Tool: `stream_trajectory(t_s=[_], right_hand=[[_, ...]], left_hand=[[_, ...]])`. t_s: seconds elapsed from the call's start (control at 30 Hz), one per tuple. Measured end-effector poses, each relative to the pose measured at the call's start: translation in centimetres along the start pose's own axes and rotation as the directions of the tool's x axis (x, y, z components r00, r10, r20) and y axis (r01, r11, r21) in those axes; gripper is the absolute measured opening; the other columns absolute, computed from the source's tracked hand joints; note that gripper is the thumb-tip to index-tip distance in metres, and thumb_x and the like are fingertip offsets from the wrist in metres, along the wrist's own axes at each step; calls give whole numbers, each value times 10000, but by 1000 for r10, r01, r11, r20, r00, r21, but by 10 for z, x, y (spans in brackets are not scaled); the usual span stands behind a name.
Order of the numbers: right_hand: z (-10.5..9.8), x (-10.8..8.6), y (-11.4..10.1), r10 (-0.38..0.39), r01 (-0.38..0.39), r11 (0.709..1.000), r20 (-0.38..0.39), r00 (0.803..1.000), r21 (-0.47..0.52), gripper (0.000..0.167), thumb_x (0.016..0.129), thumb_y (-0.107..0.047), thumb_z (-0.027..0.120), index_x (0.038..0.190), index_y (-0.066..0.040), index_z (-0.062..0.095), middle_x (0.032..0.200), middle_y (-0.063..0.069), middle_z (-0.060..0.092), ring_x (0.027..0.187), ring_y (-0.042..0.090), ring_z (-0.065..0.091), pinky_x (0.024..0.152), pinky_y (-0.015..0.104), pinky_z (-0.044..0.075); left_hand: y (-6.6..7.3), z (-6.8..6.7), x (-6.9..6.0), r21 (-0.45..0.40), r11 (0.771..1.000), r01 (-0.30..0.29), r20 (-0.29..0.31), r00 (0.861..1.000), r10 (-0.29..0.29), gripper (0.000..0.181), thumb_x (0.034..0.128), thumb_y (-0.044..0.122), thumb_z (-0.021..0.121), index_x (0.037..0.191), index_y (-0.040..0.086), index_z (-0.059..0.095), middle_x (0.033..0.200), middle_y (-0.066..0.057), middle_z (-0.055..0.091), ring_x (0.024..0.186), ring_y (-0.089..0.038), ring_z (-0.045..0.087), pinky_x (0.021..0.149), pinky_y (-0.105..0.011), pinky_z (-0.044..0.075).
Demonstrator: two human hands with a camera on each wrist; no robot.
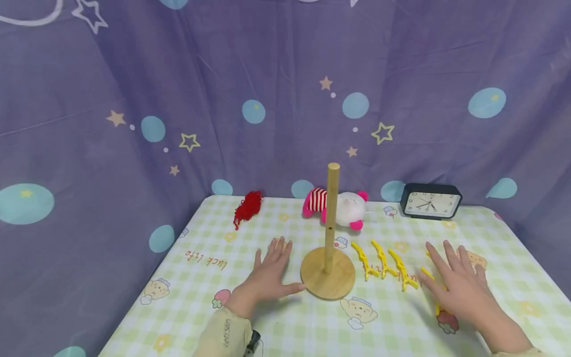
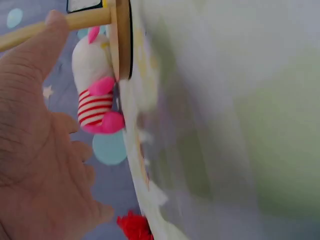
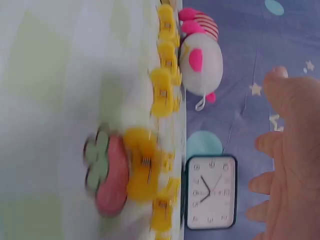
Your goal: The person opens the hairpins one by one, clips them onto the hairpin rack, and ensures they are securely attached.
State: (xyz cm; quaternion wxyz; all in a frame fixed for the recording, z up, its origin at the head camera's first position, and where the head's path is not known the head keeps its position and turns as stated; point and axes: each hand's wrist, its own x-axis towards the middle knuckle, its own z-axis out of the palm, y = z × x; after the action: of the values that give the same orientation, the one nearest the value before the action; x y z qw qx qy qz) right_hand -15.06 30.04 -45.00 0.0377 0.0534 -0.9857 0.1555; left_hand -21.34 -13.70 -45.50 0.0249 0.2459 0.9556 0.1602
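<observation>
A wooden stand [image 1: 332, 223] with a round base rises from the table. My left hand [image 1: 269, 277] is spread out, palm down, left of the stand, with the thumb near the base's edge; I cannot tell if they touch. On the other side, my right hand [image 1: 464, 287] has its fingers spread above several yellow clips [image 3: 142, 165] that look like clothes pegs, partly hiding them. Three more yellow clips [image 1: 381, 259] lie in a slanted row between the stand and this hand. Neither hand holds anything.
A plush toy [image 1: 350, 208] with a red-striped part lies behind the stand. Red yarn [image 1: 250, 206] is at the back left, and a black-framed clock [image 1: 431, 202] stands at the back right. A patterned cloth [image 1: 285, 327] covers the table; a purple curtain [image 1: 285, 59] hangs behind.
</observation>
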Motion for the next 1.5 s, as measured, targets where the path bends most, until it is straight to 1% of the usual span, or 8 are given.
stream_trajectory(t_s=[0.2,0.3,0.53,0.77,0.93,1.17,1.33,1.5], right_hand=[[-1,-14,37,0,1,998,20,1000,-61,799,988,-501,491,1572,-101,121,1460,427,197,1280,631,228,842,772,286],[-2,-20,52,64,-56,994,86,994,-89,903,949,-586,499,1546,-16,135,1392,459,262,1159,650,371,738,705,402],[-5,-31,64,268,-231,962,339,902,-148,1245,747,-802,558,1422,180,197,1168,470,423,987,597,512,693,617,465],[-1,-41,71,327,-282,944,389,861,-170,1030,663,-777,668,1065,155,498,852,219,526,740,338,544,642,498,485],[8,-43,82,295,-247,954,375,879,-172,701,703,-692,710,850,-32,526,750,58,447,660,222,451,588,382,413],[4,-44,81,238,-195,967,305,922,-166,523,793,-558,717,836,-73,525,695,18,432,614,182,433,559,359,379],[-10,-43,72,261,-248,965,216,941,-85,452,870,-400,701,867,-1,488,670,26,446,587,188,433,545,346,357],[-16,-34,63,251,-250,968,122,960,-23,512,878,-331,703,1019,116,499,786,189,606,642,258,581,576,448,478]], left_hand=[[9,12,16,1,1000,-4,117,993,3,1082,808,712,595,1576,110,127,1627,-139,70,1488,-321,24,1122,-646,52],[14,13,22,-9,1000,-4,155,988,5,1075,809,707,597,1576,113,132,1627,-126,92,1489,-311,44,1129,-634,66],[17,14,28,-31,999,21,205,979,-14,1099,785,704,626,1575,114,142,1624,-84,142,1490,-274,80,1144,-602,76],[18,16,33,-25,999,23,231,973,-17,1118,769,726,629,1570,99,164,1626,-42,156,1491,-241,98,1145,-602,50],[19,15,35,-27,999,26,249,968,-19,1115,771,713,641,1570,98,165,1629,-32,140,1491,-225,96,1140,-613,41],[19,18,37,-34,999,36,263,965,-25,1123,772,700,655,1570,91,151,1630,-32,132,1492,-222,89,1140,-611,18],[19,20,39,-42,998,41,271,962,-28,1121,771,694,662,1571,100,150,1631,-24,127,1493,-219,79,1141,-606,1],[18,22,40,-47,998,48,278,960,-34,1120,768,697,663,1573,112,150,1631,-10,124,1494,-212,71,1141,-603,-10]])
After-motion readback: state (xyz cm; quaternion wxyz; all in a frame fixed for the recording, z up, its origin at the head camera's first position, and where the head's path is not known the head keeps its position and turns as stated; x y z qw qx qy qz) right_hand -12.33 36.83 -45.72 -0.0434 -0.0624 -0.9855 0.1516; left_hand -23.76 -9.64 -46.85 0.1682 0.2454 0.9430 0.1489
